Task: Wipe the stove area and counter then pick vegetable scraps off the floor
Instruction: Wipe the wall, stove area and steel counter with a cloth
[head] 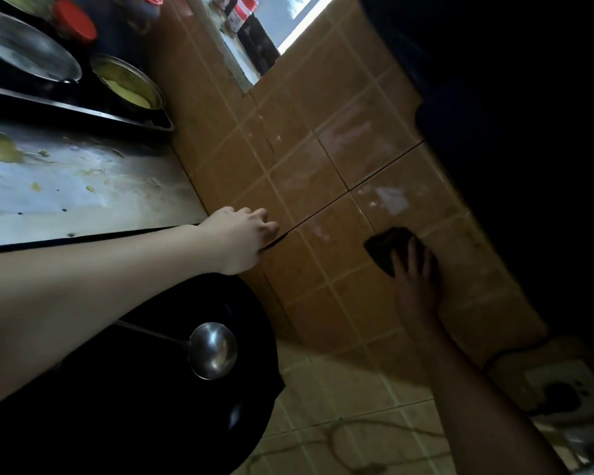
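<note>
On brown tiles (323, 149) beside the stove: right hand (417, 279) presses dark cloth (388, 245) flat, fingers spread. Left hand (242, 234) rests at steel counter (83, 200) corner, fingers curled; grip unclear. Yellow-green spills (0, 149) remain on the counter. Floor scraps not in view. Judged early; most left.

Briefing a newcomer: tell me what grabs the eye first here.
The right hand presses a dark cloth against the brown tiled wall, centre right. At left, yellow spills mark the steel counter; below, a ladle lies in a black wok.
</note>
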Available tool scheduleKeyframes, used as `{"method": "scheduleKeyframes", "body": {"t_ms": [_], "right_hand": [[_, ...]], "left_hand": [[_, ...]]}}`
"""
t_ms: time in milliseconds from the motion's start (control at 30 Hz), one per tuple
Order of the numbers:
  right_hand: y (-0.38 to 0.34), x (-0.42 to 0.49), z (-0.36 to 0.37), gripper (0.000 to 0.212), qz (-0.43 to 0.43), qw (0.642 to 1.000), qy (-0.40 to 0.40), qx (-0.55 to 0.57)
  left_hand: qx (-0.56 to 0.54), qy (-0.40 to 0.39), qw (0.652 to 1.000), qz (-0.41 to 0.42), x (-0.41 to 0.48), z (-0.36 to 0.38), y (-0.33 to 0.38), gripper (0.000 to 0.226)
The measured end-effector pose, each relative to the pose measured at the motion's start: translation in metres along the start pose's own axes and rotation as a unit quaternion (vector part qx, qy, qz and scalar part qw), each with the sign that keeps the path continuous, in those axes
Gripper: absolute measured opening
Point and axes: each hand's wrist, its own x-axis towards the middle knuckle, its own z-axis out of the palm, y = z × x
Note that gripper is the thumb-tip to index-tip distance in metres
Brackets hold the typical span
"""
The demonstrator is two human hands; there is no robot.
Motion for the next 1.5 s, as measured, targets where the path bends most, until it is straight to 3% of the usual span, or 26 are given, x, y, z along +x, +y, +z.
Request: {"method": "scheduleKeyframes", "body": {"t_ms": [133,233,333,500,733,900,1067,1333,1500], "right_hand": [[-0.011,-0.014,0.030,0.062,-0.099,0.988,-0.094,-0.066],[-0.024,-0.022,0.046,0.054,-0.208,0.961,-0.161,-0.089],[-0.031,-0.020,0.054,0.051,-0.261,0.937,-0.205,-0.112],[-0.034,0.006,0.039,0.052,-0.244,0.946,-0.179,-0.116],[-0.041,0.096,-0.048,0.065,-0.081,0.995,-0.009,-0.057],[-0.053,0.156,-0.095,0.065,-0.010,0.999,0.024,0.021],[-0.101,0.180,-0.083,0.050,-0.067,0.997,0.022,-0.011],[-0.183,0.160,-0.020,0.040,-0.279,0.946,-0.154,-0.062],[-0.183,0.146,-0.005,0.045,-0.287,0.940,-0.164,-0.088]], "left_hand": [[0.022,-0.004,1.000,0.001,-0.007,-0.002,-0.012,0.036],[0.035,0.001,0.999,-0.010,-0.012,-0.009,-0.028,0.035],[0.045,0.001,0.999,-0.025,-0.018,-0.017,-0.043,0.032],[0.053,0.005,0.997,-0.049,-0.029,-0.031,-0.066,0.029],[0.057,0.009,0.995,-0.079,-0.039,-0.042,-0.108,0.031],[0.060,0.024,0.993,-0.094,-0.033,-0.046,-0.147,0.029],[0.055,0.013,0.993,-0.101,-0.029,-0.036,-0.183,0.027],[0.044,-0.010,0.994,-0.099,-0.024,-0.028,-0.222,0.029],[0.040,-0.007,0.994,-0.101,-0.025,-0.030,-0.242,0.029]]}}
